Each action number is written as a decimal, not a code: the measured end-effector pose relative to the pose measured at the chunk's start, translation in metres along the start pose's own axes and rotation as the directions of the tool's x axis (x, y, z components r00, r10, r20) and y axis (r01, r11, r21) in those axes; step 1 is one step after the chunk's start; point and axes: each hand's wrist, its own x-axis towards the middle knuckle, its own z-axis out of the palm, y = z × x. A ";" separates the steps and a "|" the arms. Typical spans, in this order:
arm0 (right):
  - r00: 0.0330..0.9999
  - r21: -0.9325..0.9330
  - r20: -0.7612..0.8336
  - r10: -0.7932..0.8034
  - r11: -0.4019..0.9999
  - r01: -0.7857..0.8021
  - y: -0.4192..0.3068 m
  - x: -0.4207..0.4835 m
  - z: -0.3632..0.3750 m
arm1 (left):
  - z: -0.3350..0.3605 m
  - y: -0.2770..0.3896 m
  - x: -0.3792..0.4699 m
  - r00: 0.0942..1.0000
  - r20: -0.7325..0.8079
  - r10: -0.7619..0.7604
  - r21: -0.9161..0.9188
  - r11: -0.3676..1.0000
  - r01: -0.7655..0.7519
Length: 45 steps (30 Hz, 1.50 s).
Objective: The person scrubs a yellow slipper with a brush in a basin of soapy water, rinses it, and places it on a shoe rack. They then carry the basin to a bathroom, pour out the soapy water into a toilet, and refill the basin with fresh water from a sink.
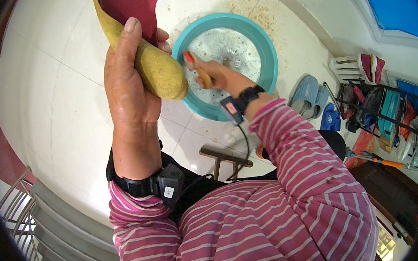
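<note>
My left hand (129,85) grips a yellow shoe (159,69) with a dark red lining, raised to the left of the basin. The rounded toe points down towards me, and the shoe's far end runs out of the picture at the top. Over the basin, my right hand (215,77) is closed around a small brush (195,65) with a yellowish handle and a red part at its tip. The brush's bristles are blurred. Below it, a round teal plastic basin (271,62) holds foamy, cloudy water (238,41). A small brownish patch shows in the water beside my wrist.
Brown splashes (264,19) mark the tiled floor right of the basin. Slippers (305,91) and a rack (384,110) crowded with items stand at the right. A wooden stool (224,155) is near my knees. Steps (67,227) with a metal railing (20,209) descend at lower left.
</note>
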 end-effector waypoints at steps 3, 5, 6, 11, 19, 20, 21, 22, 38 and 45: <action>0.950 0.131 -0.308 -0.060 0.986 0.105 0.011 -0.024 -0.041 | -0.001 0.001 0.000 1.000 0.017 0.026 0.028 0.999 -0.026; 0.897 0.210 -0.427 -0.110 0.953 0.217 0.012 -0.034 -0.059 | -0.001 0.001 0.000 0.999 -0.002 0.039 0.022 0.999 -0.039; 0.887 0.242 -0.447 -0.113 0.940 0.242 0.009 -0.036 -0.065 | -0.001 0.001 0.000 0.999 -0.018 0.041 0.024 0.999 -0.041; 0.895 0.503 -0.346 -0.281 0.750 0.430 -0.025 -0.015 -0.059 | -0.001 0.003 0.002 0.999 -0.002 0.037 -0.023 0.999 -0.037; 0.958 0.379 -0.144 -0.249 0.880 0.286 -0.041 0.040 -0.015 | 0.000 0.000 0.001 0.999 0.014 0.040 -0.019 0.999 -0.039; 0.970 0.130 -0.132 -0.205 0.966 0.222 -0.023 0.038 -0.007 | 0.000 0.000 0.000 0.999 0.019 0.044 -0.011 0.999 -0.044; 0.974 -0.009 -0.065 -0.216 0.976 0.215 0.001 0.031 -0.001 | 0.000 0.000 0.000 0.998 0.031 0.052 -0.004 0.999 -0.052; 0.986 -0.134 0.088 -0.138 0.980 0.149 0.019 0.021 -0.003 | -0.001 0.001 0.000 0.998 0.034 0.056 0.000 0.998 -0.056; 0.777 -0.902 -0.243 -0.581 -0.159 -0.401 -0.003 -0.134 -0.166 | -0.008 -0.007 0.013 0.991 0.102 0.089 -0.019 0.996 -0.088; 0.842 -0.772 -0.240 -0.483 -0.431 -0.467 -0.017 -0.132 -0.155 | -0.014 -0.009 0.020 0.982 0.165 0.093 -0.054 0.995 -0.085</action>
